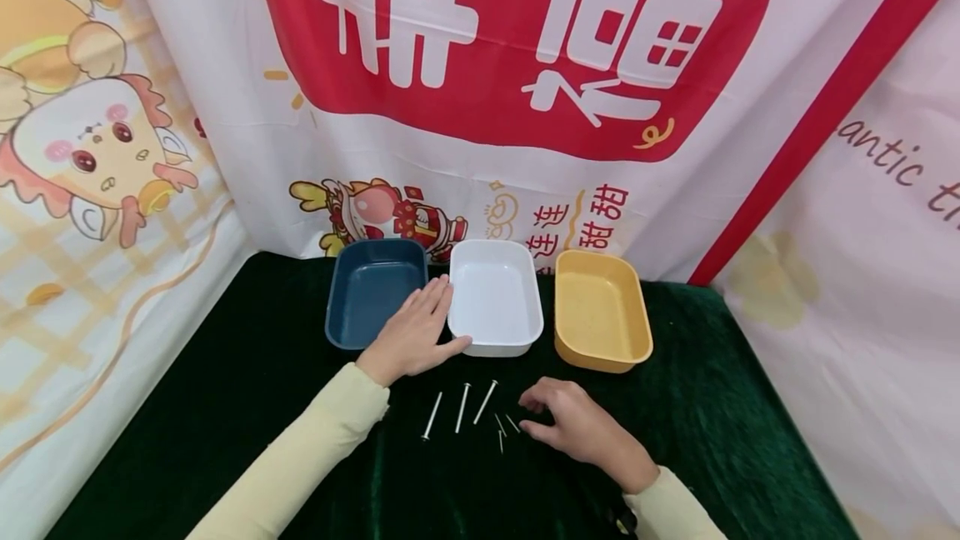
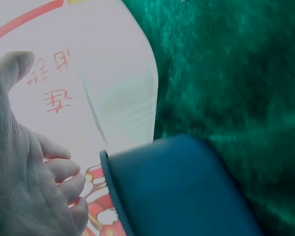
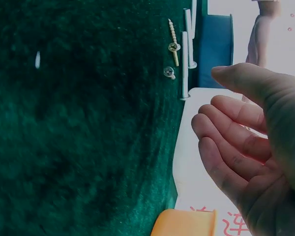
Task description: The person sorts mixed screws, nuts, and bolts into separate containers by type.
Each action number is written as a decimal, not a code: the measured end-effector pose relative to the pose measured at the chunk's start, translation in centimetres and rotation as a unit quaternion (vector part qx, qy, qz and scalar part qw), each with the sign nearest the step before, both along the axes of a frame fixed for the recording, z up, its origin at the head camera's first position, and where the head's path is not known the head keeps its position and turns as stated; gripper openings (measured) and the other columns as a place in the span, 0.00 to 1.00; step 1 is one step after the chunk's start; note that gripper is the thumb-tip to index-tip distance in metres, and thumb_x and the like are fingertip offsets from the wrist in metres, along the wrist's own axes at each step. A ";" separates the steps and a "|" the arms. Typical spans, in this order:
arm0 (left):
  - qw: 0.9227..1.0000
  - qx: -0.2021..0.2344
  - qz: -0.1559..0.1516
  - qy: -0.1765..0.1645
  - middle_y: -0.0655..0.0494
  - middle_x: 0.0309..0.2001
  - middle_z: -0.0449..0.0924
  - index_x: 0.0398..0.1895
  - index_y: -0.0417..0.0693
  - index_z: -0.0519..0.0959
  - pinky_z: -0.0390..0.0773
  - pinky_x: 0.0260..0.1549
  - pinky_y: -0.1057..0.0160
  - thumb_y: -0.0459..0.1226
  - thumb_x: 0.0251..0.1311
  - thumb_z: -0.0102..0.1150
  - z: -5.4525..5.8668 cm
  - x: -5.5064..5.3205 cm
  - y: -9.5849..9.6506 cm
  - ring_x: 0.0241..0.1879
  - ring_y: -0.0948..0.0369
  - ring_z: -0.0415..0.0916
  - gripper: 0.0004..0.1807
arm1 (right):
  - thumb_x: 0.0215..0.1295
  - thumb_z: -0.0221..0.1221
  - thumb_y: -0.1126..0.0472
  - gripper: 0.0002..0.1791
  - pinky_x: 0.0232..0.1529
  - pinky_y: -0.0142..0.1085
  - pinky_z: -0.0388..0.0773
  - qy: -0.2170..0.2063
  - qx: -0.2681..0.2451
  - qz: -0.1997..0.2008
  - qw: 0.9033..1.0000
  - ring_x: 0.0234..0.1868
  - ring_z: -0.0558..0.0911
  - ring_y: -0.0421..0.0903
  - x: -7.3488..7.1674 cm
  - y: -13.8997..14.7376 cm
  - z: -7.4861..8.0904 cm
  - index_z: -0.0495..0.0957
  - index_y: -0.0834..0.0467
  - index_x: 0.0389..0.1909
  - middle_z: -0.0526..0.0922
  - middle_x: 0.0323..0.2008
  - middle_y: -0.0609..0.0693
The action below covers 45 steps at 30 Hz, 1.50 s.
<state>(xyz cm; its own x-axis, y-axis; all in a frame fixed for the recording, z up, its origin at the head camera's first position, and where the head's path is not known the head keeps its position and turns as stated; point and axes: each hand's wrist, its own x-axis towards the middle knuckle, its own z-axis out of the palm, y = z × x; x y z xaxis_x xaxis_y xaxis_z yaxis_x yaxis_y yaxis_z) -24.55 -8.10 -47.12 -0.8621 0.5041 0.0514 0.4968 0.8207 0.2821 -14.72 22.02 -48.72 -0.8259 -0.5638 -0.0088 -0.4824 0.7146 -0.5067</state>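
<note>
Sleeves (image 1: pixel 296 452); hands (image 1: pixel 581 423) near screws (image 3: pixel 174 47); blue tray (image 1: pixel 367 294) corner blocked.

Green cloth (image 1: pixel 720 407): everything is carried here!
Back row: blue tray (image 1: pixel 372 294), white tray (image 1: pixel 495 298), yellow tray (image 1: pixel 602 307) are lined up left to right.
Centre: three long nails (image 1: pixel 462 408) are spread, three small screws (image 1: pixel 501 441) clustered just beside.

Head cam high, fwd-down; wrist cams close
</note>
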 end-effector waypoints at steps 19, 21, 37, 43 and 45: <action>0.999 -0.018 0.010 -0.027 0.43 0.88 0.37 0.86 0.37 0.43 0.43 0.85 0.44 0.69 0.75 0.42 -1.5 -1.3 2.2 0.88 0.47 0.36 0.55 | 0.68 0.70 0.56 0.11 0.43 0.28 0.84 -0.024 0.010 -0.003 1.000 0.40 0.84 0.34 -0.6 -0.7 -1.7 0.87 0.54 0.48 0.87 0.41 0.45; 0.999 -0.021 0.012 -0.026 0.43 0.88 0.37 0.86 0.37 0.43 0.42 0.85 0.45 0.69 0.75 0.42 -1.5 -1.3 2.2 0.88 0.48 0.35 0.55 | 0.68 0.71 0.56 0.10 0.42 0.28 0.84 -0.026 0.012 -0.002 1.000 0.39 0.84 0.33 -0.6 -0.8 -1.8 0.87 0.54 0.47 0.87 0.41 0.45; 0.999 -0.014 0.009 -0.032 0.42 0.87 0.38 0.86 0.37 0.43 0.43 0.85 0.44 0.68 0.76 0.41 -2.3 -1.6 2.2 0.88 0.47 0.36 0.55 | 0.68 0.71 0.58 0.07 0.36 0.25 0.82 -0.047 0.035 0.000 0.998 0.35 0.82 0.32 -0.4 -1.5 -1.5 0.88 0.53 0.44 0.84 0.38 0.44; 1.000 -0.003 0.005 -0.031 0.41 0.87 0.40 0.86 0.36 0.44 0.43 0.85 0.43 0.67 0.76 0.41 -2.5 -1.5 2.2 0.87 0.46 0.37 0.54 | 0.68 0.70 0.58 0.07 0.36 0.24 0.82 -0.054 0.044 0.000 0.998 0.34 0.81 0.31 -0.6 -1.7 -1.3 0.88 0.53 0.44 0.85 0.37 0.44; 1.000 -0.004 0.006 -0.029 0.41 0.87 0.39 0.86 0.36 0.44 0.42 0.85 0.43 0.68 0.76 0.40 -2.6 -1.5 2.1 0.87 0.46 0.36 0.54 | 0.68 0.70 0.59 0.07 0.36 0.24 0.82 -0.057 0.045 -0.001 0.997 0.34 0.81 0.30 -0.6 -1.7 -1.3 0.88 0.53 0.44 0.85 0.37 0.44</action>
<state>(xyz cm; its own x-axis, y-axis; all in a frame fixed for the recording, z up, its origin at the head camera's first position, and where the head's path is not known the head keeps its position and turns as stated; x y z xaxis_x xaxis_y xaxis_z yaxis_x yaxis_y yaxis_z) -26.05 -5.98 -49.69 -0.8698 0.4935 -0.0025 0.4696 0.8292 0.3031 -15.37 20.30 -50.02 -0.8174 -0.5553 -0.1530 -0.4248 0.7605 -0.4911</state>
